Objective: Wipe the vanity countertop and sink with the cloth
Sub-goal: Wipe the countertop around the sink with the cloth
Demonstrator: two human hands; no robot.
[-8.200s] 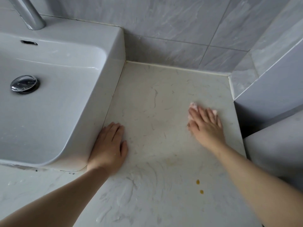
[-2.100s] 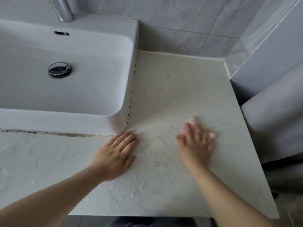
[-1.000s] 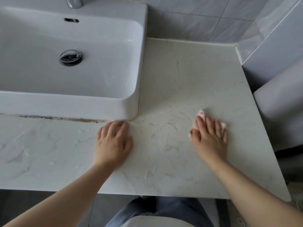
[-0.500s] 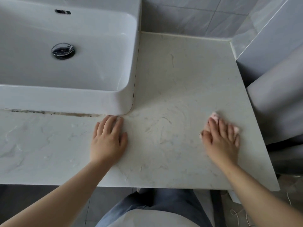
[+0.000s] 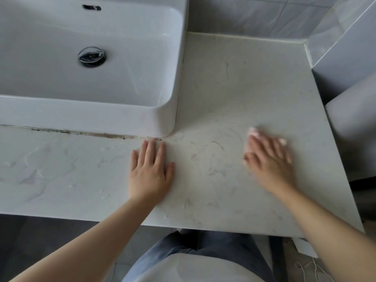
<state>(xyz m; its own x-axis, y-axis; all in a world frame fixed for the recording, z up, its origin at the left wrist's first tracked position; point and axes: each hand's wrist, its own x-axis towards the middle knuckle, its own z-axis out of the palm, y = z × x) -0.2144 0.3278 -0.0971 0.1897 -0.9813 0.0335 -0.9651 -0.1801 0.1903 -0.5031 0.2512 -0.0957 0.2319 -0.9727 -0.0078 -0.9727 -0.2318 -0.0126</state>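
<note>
A pale marbled countertop runs under a white rectangular sink at the upper left, which has a chrome drain plug. My right hand lies flat with straight fingers on a small pink cloth, pressing it on the counter's right part; only the cloth's far edges show past my fingertips, and the hand is blurred. My left hand rests flat and open on the counter, fingertips just short of the sink's front right corner.
Grey tiled wall backs the counter. A grey panel and a rounded white fixture stand at the right edge. Dark grime lines the seam under the sink's front. My legs show below the counter's front edge.
My right hand with the cloth has slid a little left over the counter and is now blurred. My left hand has stayed planted by the sink corner.
</note>
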